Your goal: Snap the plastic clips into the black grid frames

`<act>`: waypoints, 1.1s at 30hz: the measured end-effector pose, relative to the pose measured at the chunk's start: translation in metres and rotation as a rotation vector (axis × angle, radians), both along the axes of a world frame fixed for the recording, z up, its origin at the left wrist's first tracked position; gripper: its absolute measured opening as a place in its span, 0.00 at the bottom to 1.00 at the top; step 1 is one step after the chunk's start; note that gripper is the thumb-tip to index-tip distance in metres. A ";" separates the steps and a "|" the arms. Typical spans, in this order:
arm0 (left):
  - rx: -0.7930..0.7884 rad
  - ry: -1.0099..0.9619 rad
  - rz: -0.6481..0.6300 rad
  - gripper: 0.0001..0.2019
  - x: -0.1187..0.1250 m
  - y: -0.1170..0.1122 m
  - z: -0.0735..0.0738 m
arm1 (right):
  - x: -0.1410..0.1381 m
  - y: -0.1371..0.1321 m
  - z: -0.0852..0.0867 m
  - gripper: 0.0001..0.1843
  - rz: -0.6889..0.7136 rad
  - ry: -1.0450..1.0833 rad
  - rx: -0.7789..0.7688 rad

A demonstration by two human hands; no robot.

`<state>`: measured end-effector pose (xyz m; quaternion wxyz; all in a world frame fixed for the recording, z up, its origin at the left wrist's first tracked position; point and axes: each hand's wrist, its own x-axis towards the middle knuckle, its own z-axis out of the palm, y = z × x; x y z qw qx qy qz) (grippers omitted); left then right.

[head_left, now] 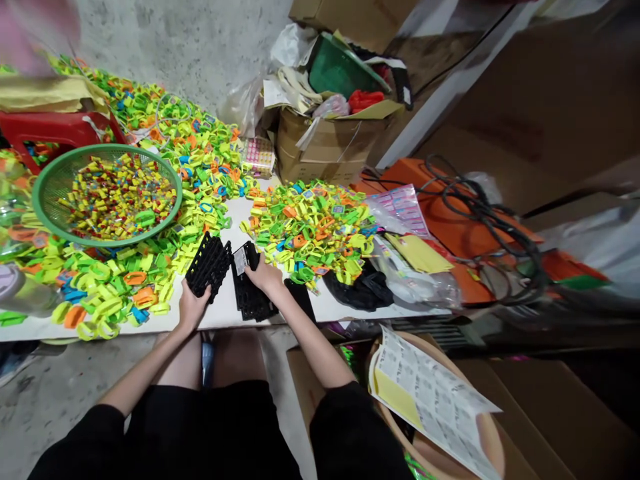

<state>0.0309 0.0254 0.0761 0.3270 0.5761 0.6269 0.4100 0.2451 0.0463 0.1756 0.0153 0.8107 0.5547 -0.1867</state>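
My left hand (191, 308) grips the near edge of a black plastic grid tray (209, 264) and holds it tilted up off the white board (225, 308). My right hand (264, 275) rests on a second black tray (250, 293) lying flat, with fingers curled over a small white-labelled piece (241, 260) at its top. Heaps of small green, yellow, orange and blue plastic pieces (310, 230) lie just beyond both hands.
A green mesh basket (45, 200) of small coloured pieces sits at the left. A black bag (361, 291) and clear bags lie right of the trays. Cardboard boxes (325, 150) stand behind, cables (480, 213) at right, and a printed sheet (430, 400) on a round basket near my knee.
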 end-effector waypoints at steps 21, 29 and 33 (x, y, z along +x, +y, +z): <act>0.250 0.191 -0.149 0.37 0.022 -0.024 -0.007 | -0.045 0.005 0.011 0.45 -0.058 0.075 0.044; 0.310 0.277 -0.142 0.37 0.005 -0.016 -0.011 | -0.045 0.005 0.003 0.48 -0.104 0.126 0.105; 0.290 0.377 -0.130 0.34 -0.005 -0.007 -0.012 | -0.045 0.005 0.000 0.43 -0.131 0.132 0.134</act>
